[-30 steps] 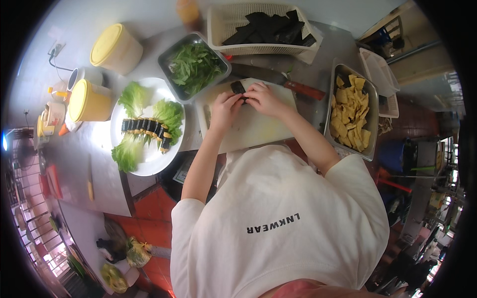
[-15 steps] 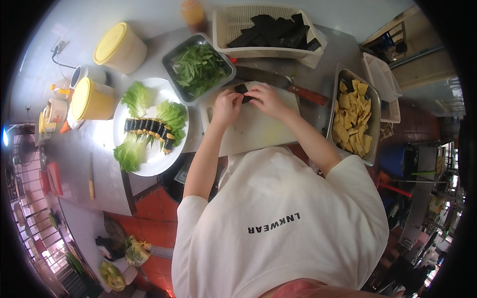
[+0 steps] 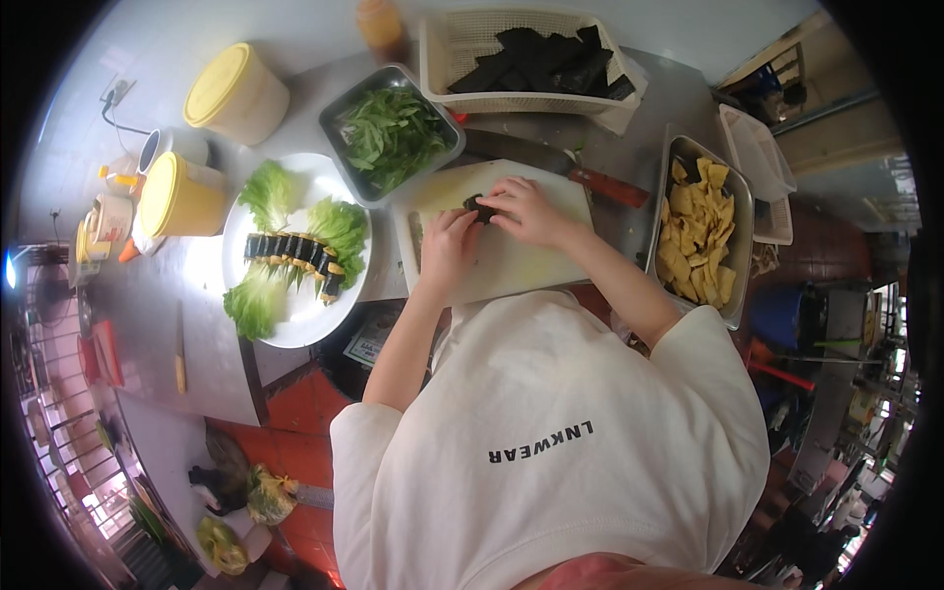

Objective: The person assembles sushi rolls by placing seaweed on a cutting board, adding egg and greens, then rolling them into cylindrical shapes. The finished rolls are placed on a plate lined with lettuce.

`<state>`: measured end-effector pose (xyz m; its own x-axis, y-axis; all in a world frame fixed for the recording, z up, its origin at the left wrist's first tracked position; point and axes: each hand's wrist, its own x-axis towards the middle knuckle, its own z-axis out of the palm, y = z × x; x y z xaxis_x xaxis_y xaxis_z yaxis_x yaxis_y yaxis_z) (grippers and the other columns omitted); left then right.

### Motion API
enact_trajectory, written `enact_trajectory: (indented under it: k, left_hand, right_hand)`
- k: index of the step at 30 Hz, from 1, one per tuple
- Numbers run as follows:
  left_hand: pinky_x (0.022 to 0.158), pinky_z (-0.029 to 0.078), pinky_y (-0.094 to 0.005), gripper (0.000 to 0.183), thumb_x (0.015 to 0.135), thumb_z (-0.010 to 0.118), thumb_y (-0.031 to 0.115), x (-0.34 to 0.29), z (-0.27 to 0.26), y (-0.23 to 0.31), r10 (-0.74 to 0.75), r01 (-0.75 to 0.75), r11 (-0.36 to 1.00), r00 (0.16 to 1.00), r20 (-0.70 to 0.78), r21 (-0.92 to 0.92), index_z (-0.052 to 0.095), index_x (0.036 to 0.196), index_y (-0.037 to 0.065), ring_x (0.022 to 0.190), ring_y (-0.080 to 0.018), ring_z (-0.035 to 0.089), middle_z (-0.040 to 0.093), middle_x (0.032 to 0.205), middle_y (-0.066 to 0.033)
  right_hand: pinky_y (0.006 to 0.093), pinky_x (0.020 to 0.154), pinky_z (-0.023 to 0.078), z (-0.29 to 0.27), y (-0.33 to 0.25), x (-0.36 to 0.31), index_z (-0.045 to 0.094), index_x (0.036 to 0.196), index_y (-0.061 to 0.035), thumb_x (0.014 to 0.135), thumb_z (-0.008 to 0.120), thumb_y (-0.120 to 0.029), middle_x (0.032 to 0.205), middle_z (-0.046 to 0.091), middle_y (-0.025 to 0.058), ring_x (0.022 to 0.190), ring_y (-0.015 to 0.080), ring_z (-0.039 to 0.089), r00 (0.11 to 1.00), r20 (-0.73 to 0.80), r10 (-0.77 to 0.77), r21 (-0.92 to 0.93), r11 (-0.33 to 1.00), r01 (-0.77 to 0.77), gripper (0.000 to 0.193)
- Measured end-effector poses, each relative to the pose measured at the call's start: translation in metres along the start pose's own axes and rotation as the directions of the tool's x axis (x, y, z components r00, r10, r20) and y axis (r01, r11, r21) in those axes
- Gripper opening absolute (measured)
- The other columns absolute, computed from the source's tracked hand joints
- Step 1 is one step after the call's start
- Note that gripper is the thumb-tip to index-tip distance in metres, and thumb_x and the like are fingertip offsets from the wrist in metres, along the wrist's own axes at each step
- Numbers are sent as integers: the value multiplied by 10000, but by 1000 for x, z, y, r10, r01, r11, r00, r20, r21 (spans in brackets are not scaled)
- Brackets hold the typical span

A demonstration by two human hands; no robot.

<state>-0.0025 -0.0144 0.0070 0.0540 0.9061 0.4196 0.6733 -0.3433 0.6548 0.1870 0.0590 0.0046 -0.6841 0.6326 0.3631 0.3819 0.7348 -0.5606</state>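
Both hands meet over a white cutting board (image 3: 521, 265), their fingertips on a small dark seaweed roll (image 3: 479, 207). My left hand (image 3: 451, 243) grips its left end. From the other side my right hand (image 3: 528, 209) closes on it, fingers bent over the top. The fingers hide much of the roll, and whatever is inside cannot be seen. To the left, a white plate (image 3: 295, 329) bears lettuce leaves (image 3: 339, 233) and a row of finished seaweed rolls (image 3: 295, 252) with yellow ends. A large knife (image 3: 531, 153) with a red-brown handle lies along the board's far edge.
A metal tray of green leaves (image 3: 393, 133) stands beyond the board, beside a cream basket of black seaweed sheets (image 3: 536, 64). On the right is a metal tray of yellow fried pieces (image 3: 698, 236). Yellow-lidded tubs (image 3: 236, 93) and a sauce bottle (image 3: 382, 29) stand farther back.
Both hands have come nearer to me over the board. The seaweed, flatter before, now looks rolled up between the fingers.
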Motion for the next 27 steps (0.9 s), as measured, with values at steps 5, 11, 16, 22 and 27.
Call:
enact_trajectory:
  k: [5, 11, 16, 22, 27]
  left_hand:
    - [783, 473, -391, 192, 749, 700, 65, 15, -2, -11, -64, 63, 998, 996, 57, 31, 707, 939, 35, 848, -317, 586, 668, 915, -126]
    - [796, 470, -393, 257, 770, 682, 52, 9, 0, -6, -33, 32, 999, 999, -38, -16, 687, 1027, 53, 874, -311, 575, 642, 958, -123]
    - [794, 471, -395, 283, 754, 687, 45, 7, 3, -15, -14, 15, 999, 999, -30, 32, 680, 1037, 53, 897, -308, 567, 624, 964, -117]
    - [814, 466, -397, 298, 763, 710, 118, 17, -3, -24, -155, 153, 987, 986, 54, 41, 664, 1038, 12, 932, -313, 559, 597, 948, -124]
    - [773, 487, -347, 408, 794, 715, 216, 8, 1, -24, -344, 340, 939, 933, -103, -55, 599, 1103, -24, 880, -259, 592, 611, 930, -119]
  right_hand:
    - [367, 884, 396, 5, 6, 1, 705, 1063, -177, 794, 688, -145, 960, 603, 24, 963, 218, 557, 999, 21, 44, 104, 993, -46, 271]
    - [369, 879, 396, 8, 13, 12, 717, 1046, -167, 806, 679, -140, 981, 592, 34, 980, 247, 521, 997, 22, 78, 59, 995, -79, 245]
    - [382, 901, 398, 8, 13, 22, 717, 1039, -144, 797, 687, -160, 996, 592, 38, 1031, 251, 512, 999, -31, 37, 44, 998, -35, 245]
    - [392, 911, 397, 11, 11, 24, 703, 1020, -127, 733, 710, -165, 997, 599, 51, 1042, 236, 527, 1000, -6, -6, 48, 999, 6, 290]
    - [399, 895, 401, 9, 9, 42, 690, 977, -101, 685, 722, -177, 975, 594, 52, 1021, 239, 532, 998, 15, -69, -121, 990, 70, 304]
